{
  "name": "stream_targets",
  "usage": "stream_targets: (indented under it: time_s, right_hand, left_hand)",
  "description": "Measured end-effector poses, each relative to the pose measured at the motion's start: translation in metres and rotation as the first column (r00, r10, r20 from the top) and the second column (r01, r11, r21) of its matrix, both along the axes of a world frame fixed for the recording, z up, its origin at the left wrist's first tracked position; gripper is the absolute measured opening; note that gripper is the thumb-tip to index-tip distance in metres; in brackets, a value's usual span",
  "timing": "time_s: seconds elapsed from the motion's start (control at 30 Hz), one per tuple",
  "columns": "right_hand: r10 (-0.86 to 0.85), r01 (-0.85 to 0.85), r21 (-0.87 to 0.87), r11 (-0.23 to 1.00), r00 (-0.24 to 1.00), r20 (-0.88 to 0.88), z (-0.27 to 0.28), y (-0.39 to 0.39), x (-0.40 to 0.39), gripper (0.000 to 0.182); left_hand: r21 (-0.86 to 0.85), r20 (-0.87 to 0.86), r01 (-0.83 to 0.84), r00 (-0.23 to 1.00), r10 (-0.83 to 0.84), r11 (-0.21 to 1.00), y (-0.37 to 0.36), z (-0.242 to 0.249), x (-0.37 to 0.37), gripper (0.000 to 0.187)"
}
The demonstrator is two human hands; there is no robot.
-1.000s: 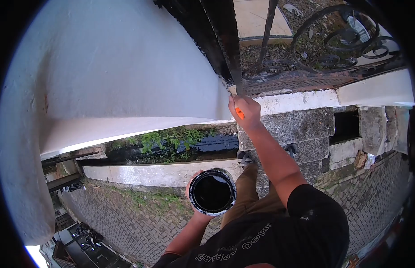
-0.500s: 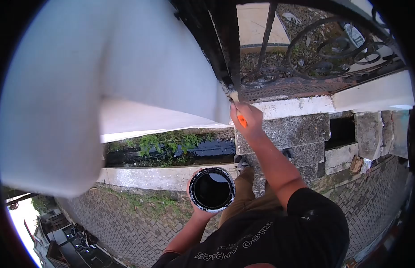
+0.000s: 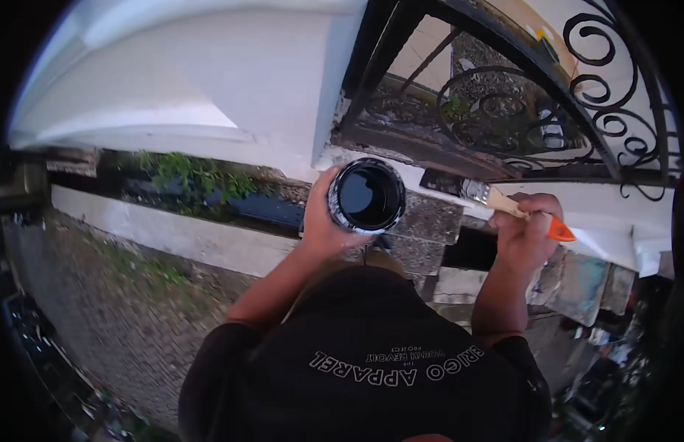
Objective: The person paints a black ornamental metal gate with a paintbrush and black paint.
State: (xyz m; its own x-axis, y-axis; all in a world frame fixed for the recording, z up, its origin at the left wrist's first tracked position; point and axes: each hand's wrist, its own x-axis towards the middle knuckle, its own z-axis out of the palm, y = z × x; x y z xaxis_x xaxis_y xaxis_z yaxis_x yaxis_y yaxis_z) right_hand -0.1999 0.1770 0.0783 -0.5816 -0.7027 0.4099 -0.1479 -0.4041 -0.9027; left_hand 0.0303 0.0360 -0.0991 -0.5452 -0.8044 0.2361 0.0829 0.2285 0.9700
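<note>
My left hand (image 3: 325, 221) is wrapped round an open paint can (image 3: 366, 195) in the middle of the view, its rim smeared and dark paint inside. My right hand (image 3: 526, 230), right of the can, grips the wooden handle of a paintbrush (image 3: 507, 202) with an orange end. The brush lies roughly level, and its dark, paint-coated bristles point left toward the can without touching it. Beyond both hands stands a dark metal gate (image 3: 496, 168) with scrollwork. A white wall (image 3: 283, 81) rises to its left.
A ditch (image 3: 261, 206) with dark water and green plants (image 3: 198, 180) runs at the left, edged by a pale kerb (image 3: 172, 236). Stone slabs (image 3: 423, 228) and a dark opening (image 3: 468, 249) lie below the gate. Brick paving (image 3: 99, 295) covers the lower left.
The brush has left the dark gate post and moved right with my right hand, its bristles now showing. My left hand and the can appear higher in view. The view has shifted, showing more scrollwork.
</note>
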Motion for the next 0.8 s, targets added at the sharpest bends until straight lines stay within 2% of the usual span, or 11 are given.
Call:
stream_targets:
  time_s: [0.07, 0.1, 0.17, 0.2, 0.27, 0.53, 0.6, 0.67, 0.73, 0.77, 0.8]
  right_hand:
    - [0.201, -0.202, -0.003, 0.979, 0.977, -0.067, 0.023, 0.001, -0.011, 0.027]
    - [0.217, -0.217, 0.01, 0.976, 0.973, -0.077, 0.029, 0.001, -0.016, 0.027]
    - [0.312, -0.263, 0.176, 0.949, 0.869, -0.383, 0.037, 0.0, -0.026, 0.023]
    - [0.329, -0.276, 0.187, 0.943, 0.86, -0.39, 0.041, -0.003, -0.029, 0.023]
    - [0.422, -0.277, 0.33, 0.902, 0.723, -0.546, 0.045, -0.008, -0.032, 0.019]
    - [0.613, -0.306, 0.558, 0.772, 0.59, -0.525, 0.012, -0.005, -0.061, 0.017]
    - [0.568, -0.366, 0.444, 0.818, 0.636, -0.522, 0.011, 0.002, -0.074, 0.016]
    - [0.583, -0.401, 0.44, 0.803, 0.682, -0.441, 0.013, 0.017, -0.087, 0.015]
    - [0.455, -0.369, 0.3, 0.88, 0.835, -0.308, 0.005, 0.027, -0.101, 0.014]
    - [0.466, -0.381, 0.3, 0.875, 0.831, -0.304, 0.0, 0.028, -0.107, 0.014]
    - [0.461, -0.427, 0.222, 0.876, 0.878, -0.131, -0.007, 0.029, -0.112, 0.014]
  left_hand:
    - [-0.048, -0.049, -0.044, 0.998, 0.042, 0.998, 0.011, -0.004, -0.019, 0.114]
    - [-0.128, -0.034, -0.045, 0.999, 0.041, 0.991, 0.016, 0.003, -0.029, 0.119]
    - [-0.198, -0.056, -0.059, 0.997, 0.049, 0.978, 0.031, 0.005, -0.047, 0.121]
    - [-0.189, -0.066, -0.077, 0.996, 0.065, 0.979, 0.037, 0.007, -0.055, 0.121]
    - [-0.359, -0.054, -0.122, 0.992, 0.11, 0.925, 0.048, 0.018, -0.067, 0.119]
    - [-0.367, -0.103, -0.31, 0.95, 0.293, 0.877, 0.1, 0.022, -0.1, 0.112]
    - [-0.383, -0.07, -0.346, 0.935, 0.347, 0.857, 0.109, 0.019, -0.104, 0.114]
    - [-0.378, -0.037, -0.367, 0.923, 0.382, 0.85, 0.117, 0.018, -0.104, 0.114]
    - [-0.374, -0.002, -0.384, 0.911, 0.413, 0.844, 0.121, 0.018, -0.105, 0.114]
    - [-0.359, -0.003, -0.388, 0.91, 0.415, 0.849, 0.122, 0.018, -0.104, 0.114]
    - [-0.344, -0.005, -0.391, 0.91, 0.414, 0.854, 0.122, 0.019, -0.103, 0.113]
